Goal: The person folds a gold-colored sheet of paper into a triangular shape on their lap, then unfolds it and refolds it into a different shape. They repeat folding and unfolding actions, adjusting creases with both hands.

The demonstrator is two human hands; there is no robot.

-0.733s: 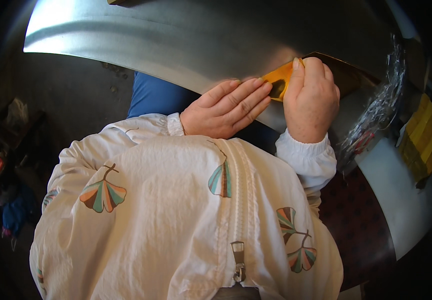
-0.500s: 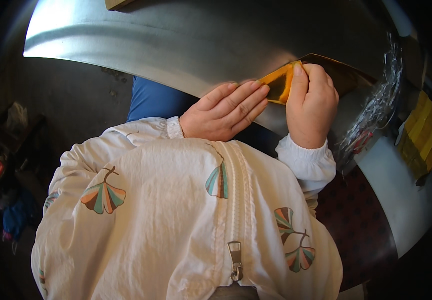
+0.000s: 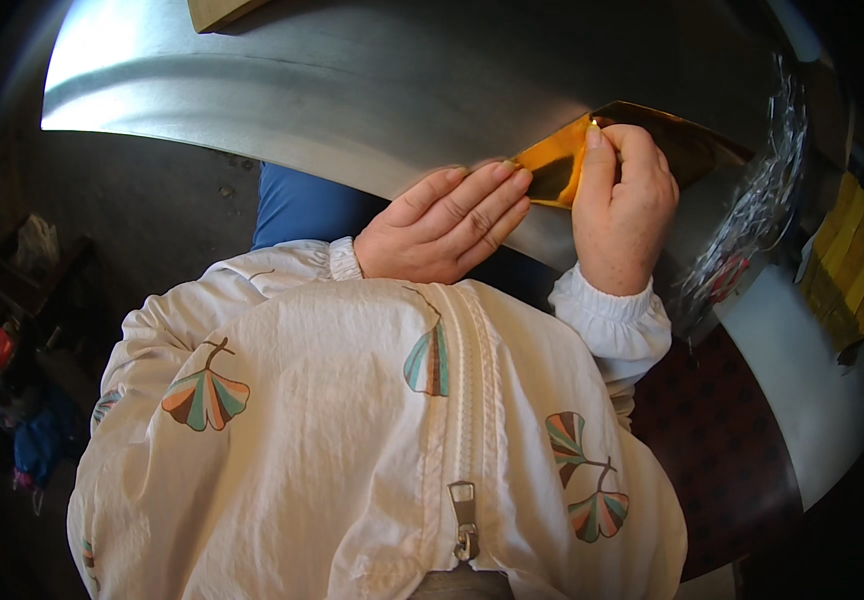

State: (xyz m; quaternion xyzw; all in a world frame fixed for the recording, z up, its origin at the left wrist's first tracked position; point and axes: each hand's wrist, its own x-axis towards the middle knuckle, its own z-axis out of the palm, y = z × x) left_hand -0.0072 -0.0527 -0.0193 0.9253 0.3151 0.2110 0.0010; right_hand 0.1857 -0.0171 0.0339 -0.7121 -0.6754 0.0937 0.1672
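Observation:
A shiny gold foil sheet (image 3: 555, 163) lies at the near edge of a smooth metal tabletop (image 3: 312, 95), one part of it bright and the part beyond my right hand dark. My left hand (image 3: 442, 225) rests flat, fingers stretched out together, with the fingertips at the foil's left end. Thumb and fingers of my right hand (image 3: 627, 210) are pinched together on the foil, the thumb tip near its upper edge. Whatever part of the foil sits inside the pinch is hidden by the fingers.
A wooden piece (image 3: 220, 12) sits at the far edge of view. On the right hang tangled silvery strips (image 3: 747, 215) and a yellow striped piece (image 3: 845, 265). A dark red patterned surface (image 3: 717, 450) lies at lower right. Blurred clutter, including a blue bundle (image 3: 40, 440), stands at far left.
My right thumb has shifted slightly along the foil, and the foil's bright part looks flatter. My left hand stays nearly in place; the whole view has shifted a little.

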